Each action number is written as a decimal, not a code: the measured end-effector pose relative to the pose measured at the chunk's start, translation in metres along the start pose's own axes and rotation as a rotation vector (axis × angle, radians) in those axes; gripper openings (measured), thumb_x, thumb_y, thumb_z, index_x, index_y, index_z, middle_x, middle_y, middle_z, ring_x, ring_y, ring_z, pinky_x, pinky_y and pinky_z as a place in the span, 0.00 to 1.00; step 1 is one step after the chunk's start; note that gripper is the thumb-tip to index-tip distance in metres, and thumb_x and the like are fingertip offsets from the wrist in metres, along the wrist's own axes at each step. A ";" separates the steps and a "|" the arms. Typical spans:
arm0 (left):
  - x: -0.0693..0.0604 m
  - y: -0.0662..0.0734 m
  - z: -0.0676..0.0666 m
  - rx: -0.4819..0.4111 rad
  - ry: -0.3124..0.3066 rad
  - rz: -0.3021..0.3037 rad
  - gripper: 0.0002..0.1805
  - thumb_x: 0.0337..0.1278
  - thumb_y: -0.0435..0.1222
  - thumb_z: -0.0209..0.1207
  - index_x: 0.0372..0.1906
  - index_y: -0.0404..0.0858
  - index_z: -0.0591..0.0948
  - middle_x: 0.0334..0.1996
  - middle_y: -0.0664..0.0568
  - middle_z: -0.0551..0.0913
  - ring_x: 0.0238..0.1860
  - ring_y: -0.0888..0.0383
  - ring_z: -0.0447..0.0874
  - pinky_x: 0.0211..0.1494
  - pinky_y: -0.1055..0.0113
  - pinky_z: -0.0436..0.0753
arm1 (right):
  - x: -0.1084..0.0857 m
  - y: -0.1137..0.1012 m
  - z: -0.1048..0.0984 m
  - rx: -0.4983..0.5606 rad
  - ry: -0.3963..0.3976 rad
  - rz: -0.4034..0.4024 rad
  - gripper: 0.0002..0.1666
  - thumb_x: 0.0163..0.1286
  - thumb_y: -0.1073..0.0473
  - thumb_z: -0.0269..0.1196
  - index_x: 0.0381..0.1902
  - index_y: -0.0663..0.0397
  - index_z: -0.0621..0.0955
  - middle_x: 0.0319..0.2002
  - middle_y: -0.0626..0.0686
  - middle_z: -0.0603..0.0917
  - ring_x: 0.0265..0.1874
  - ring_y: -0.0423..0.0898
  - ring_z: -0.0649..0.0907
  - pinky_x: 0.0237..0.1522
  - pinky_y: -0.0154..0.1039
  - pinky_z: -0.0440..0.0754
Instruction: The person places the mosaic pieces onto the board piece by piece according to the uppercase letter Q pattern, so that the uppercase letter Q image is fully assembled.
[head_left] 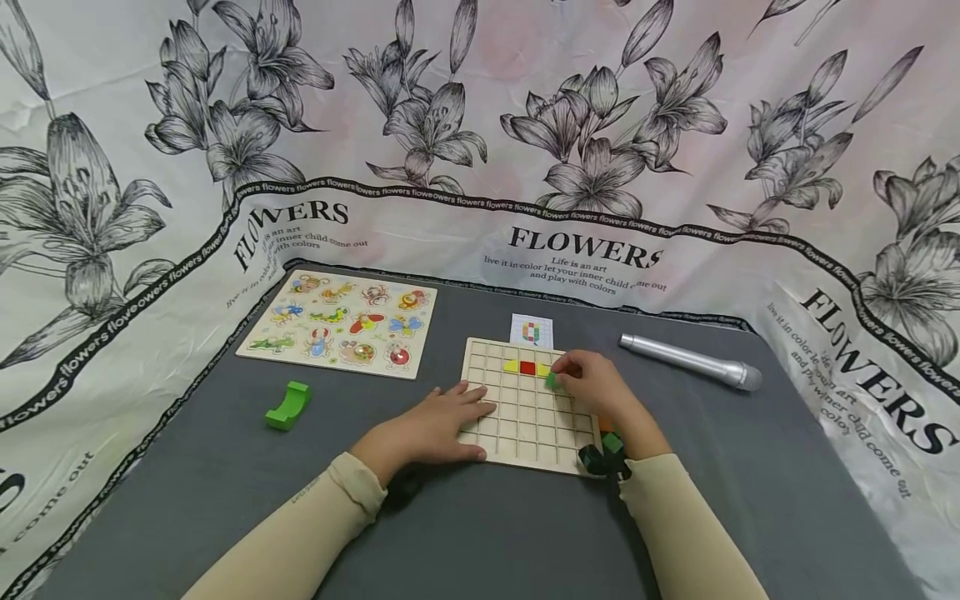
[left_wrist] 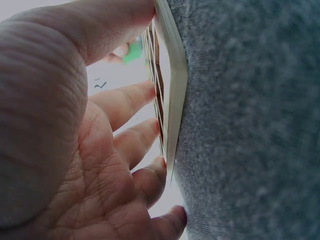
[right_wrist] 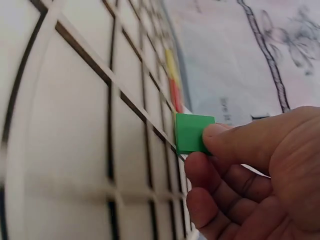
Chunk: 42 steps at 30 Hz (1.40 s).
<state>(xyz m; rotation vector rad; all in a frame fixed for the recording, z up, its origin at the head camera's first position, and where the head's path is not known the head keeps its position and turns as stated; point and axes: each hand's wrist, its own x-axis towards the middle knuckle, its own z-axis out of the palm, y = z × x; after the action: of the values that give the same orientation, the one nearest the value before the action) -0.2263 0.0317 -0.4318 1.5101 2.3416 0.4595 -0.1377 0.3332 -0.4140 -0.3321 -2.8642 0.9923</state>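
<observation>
A wooden grid board (head_left: 517, 417) lies on the grey table, with a red square tile (head_left: 528, 367) between two yellow tiles (head_left: 512, 366) in an upper row. My right hand (head_left: 597, 382) pinches a green square tile (right_wrist: 192, 132) between thumb and fingers at the board's surface, beside the right yellow tile. My left hand (head_left: 435, 423) rests on the board's left edge, its fingers spread. In the left wrist view, the thumb and fingertips (left_wrist: 150, 90) touch the board's edge and face.
Behind the board lies a pattern card (head_left: 531, 330). Green blocks (head_left: 612, 442) and an orange piece sit by the right forearm. A curved green block (head_left: 288, 406) and an insect puzzle board (head_left: 337, 323) are at left; a silver microphone (head_left: 690, 361) lies at right.
</observation>
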 end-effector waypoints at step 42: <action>0.000 0.002 0.002 -0.038 -0.017 -0.001 0.43 0.71 0.50 0.70 0.85 0.44 0.69 0.88 0.45 0.59 0.90 0.37 0.48 0.86 0.28 0.50 | -0.110 0.078 -0.046 -0.113 0.069 0.148 0.21 0.77 0.54 0.71 0.56 0.65 0.86 0.41 0.57 0.88 0.35 0.47 0.82 0.37 0.43 0.80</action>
<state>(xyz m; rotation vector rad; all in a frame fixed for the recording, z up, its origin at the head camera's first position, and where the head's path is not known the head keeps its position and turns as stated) -0.2239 0.0326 -0.4329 1.4899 2.3070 0.4865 -0.0101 0.3948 -0.4280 -0.5841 -2.8734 0.8237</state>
